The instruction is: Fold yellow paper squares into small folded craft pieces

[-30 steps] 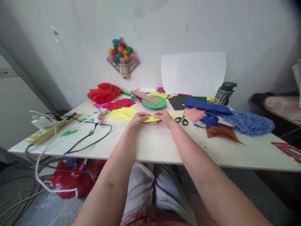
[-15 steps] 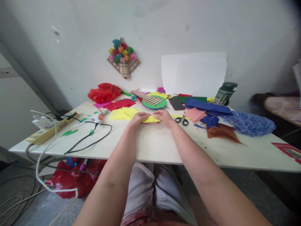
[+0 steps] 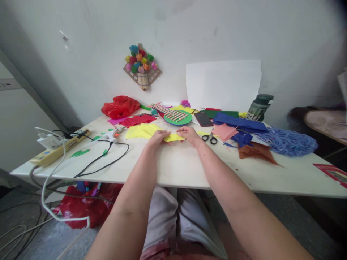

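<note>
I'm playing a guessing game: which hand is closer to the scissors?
The right hand. It is just left of the scissors, not touching them; the left hand is farther left, beyond the right hand.

Your bright yellow paper (image 3: 175, 137) looks thin and creased, spanning roughly level between your left hand (image 3: 159, 137) and right hand (image 3: 191, 135), its ends partly hidden.

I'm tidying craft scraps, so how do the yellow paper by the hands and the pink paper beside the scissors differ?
Size: the yellow paper spreads wider in view than the pink paper.
Outline: the yellow paper has a gently curved upper edge; the pink paper shows pointed corners.
Contact: the yellow paper reaches the left hand, while neither hand touches the pink paper.
Both papers lie on the white table.
</note>
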`<state>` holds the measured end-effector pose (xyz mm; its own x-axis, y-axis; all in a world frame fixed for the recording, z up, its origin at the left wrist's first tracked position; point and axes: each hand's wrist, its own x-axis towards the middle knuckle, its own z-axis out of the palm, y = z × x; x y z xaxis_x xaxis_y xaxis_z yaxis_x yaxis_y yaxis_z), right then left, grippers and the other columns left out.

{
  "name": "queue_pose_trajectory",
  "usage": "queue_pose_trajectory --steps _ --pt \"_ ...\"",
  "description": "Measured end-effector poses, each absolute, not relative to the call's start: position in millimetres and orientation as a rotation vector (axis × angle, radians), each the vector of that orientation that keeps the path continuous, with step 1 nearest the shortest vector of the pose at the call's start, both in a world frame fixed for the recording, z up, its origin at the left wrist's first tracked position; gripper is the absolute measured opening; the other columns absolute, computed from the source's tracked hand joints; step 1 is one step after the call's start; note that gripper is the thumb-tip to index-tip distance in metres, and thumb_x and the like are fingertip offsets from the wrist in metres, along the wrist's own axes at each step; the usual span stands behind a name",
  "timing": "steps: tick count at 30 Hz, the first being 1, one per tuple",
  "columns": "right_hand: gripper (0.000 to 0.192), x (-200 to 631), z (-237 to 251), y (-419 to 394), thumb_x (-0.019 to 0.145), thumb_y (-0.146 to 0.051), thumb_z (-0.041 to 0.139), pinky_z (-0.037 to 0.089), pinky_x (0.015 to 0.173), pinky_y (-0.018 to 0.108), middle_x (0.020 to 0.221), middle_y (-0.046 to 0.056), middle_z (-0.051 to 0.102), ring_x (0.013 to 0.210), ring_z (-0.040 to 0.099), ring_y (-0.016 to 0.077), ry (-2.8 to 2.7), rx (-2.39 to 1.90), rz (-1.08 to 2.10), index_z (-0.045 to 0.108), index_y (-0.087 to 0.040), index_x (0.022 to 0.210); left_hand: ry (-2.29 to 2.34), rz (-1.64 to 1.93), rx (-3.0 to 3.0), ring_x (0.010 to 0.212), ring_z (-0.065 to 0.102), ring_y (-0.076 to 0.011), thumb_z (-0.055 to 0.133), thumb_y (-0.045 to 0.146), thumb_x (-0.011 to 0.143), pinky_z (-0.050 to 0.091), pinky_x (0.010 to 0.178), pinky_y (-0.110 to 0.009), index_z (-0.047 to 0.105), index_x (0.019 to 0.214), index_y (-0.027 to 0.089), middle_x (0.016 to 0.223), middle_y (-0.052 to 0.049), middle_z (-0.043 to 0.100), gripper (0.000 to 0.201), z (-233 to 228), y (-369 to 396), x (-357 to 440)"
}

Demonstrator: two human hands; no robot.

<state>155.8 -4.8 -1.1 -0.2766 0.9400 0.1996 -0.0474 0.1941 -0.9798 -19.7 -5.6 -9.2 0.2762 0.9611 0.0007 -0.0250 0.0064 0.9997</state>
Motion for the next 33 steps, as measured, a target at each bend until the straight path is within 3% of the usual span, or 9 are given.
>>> queue_pose_trajectory --steps 14,23,33 --pt "0.019 151.2 -3.9 -3.1 0.058 -0.022 0.064 0.044 0.043 0.021 0.057 0.0 0.059 0.05 0.053 0.0106 -1.506 -0.901 1.227 0.061 -0.015 0.076 1.046 1.033 1.421 0.049 0.057 -0.0131 0.066 0.041 0.058 0.044 0.045 -0.023 0.055 0.068 0.012 0.06 -0.003 0.06 0.032 -9.2 -7.4 -18.6" --pt "0.036 157.7 -2.6 -3.1 0.068 -0.049 0.055 0.042 0.036 0.023 0.052 0.002 0.058 0.038 0.052 0.0117 -1.425 -0.927 1.327 0.058 -0.013 0.073 1.003 1.113 1.391 0.05 0.056 -0.0122 0.069 0.036 0.055 0.048 0.051 -0.026 0.052 0.063 0.013 0.057 0.0 0.057 0.03 -8.3 -7.6 -18.7" --pt "0.015 157.9 -4.9 0.0 0.064 -0.026 0.061 0.037 0.032 0.018 0.044 -0.002 0.054 0.034 0.05 0.0093 -1.505 -1.053 1.182 0.056 -0.013 0.062 0.97 1.09 1.397 0.051 0.059 -0.0149 0.068 0.035 0.056 0.047 0.05 -0.026 0.051 0.065 0.012 0.055 0.0 0.058 0.03 -10.1 -6.8 -19.3"
